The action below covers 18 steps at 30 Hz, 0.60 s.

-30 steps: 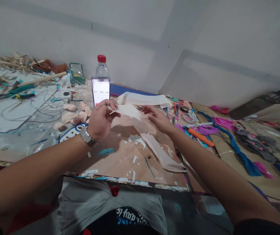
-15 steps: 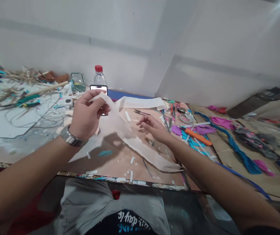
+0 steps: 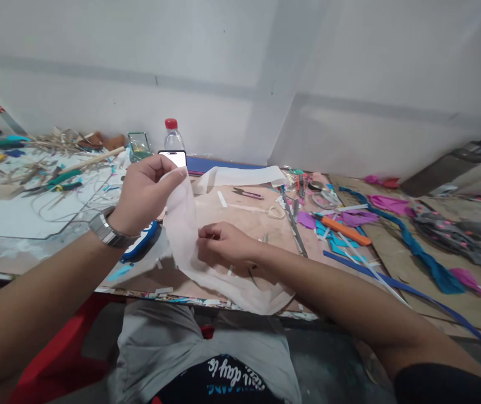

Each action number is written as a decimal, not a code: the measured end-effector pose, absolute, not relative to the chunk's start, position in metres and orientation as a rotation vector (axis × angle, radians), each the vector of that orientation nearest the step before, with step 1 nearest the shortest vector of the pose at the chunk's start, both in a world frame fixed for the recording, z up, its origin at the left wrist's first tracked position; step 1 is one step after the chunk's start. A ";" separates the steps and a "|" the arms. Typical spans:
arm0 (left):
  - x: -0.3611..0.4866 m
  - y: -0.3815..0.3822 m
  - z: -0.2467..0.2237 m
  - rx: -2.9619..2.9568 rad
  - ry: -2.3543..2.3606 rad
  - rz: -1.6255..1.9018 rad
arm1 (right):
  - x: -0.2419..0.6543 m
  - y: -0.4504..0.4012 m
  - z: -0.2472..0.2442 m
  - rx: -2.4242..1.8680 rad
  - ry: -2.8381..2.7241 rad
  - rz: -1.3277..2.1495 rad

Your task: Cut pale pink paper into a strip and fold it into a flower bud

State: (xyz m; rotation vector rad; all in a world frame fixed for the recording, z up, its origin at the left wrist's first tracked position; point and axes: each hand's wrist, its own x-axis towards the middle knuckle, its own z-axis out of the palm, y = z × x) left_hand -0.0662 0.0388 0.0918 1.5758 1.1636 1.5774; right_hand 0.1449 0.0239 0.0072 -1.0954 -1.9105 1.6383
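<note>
My left hand [image 3: 146, 188] is raised over the worktable, its thumb and fingers pinching the upper end of a thin white paper-like strip [image 3: 180, 230]. From there the strip hangs down, then curves right along the table's front edge, under my right forearm. My right hand [image 3: 227, 242] is beside the strip's middle, its fingers curled together at the strip's edge; whether they grip it is hidden. A blue and white object [image 3: 143, 242] lies below my left wrist, partly covered. Behind the hands lies another white strip [image 3: 244, 176], with small thread snips [image 3: 248, 193] in front of it.
A phone [image 3: 173, 159] stands against a red-capped bottle [image 3: 174, 136] at the back. Pliers [image 3: 66, 180] and wood scraps lie left. To the right are an orange cutter [image 3: 345, 230], scissors [image 3: 293, 224], a tape ring [image 3: 276, 212], blue strips and coloured scraps.
My right hand has moved left and down to the strip's edge, its fingers curling in. The strip now hangs more steeply from my left hand. The snips and tape ring show more fully.
</note>
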 end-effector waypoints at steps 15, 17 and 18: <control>-0.119 0.056 0.064 1.218 1.240 1.454 | 0.183 0.015 0.024 -1.175 -1.730 1.986; -0.123 0.055 0.063 1.205 1.270 1.438 | 0.189 0.014 0.027 -1.212 -1.756 1.941; -0.127 0.054 0.063 1.185 1.291 1.425 | 0.193 0.014 0.029 -1.241 -1.756 1.892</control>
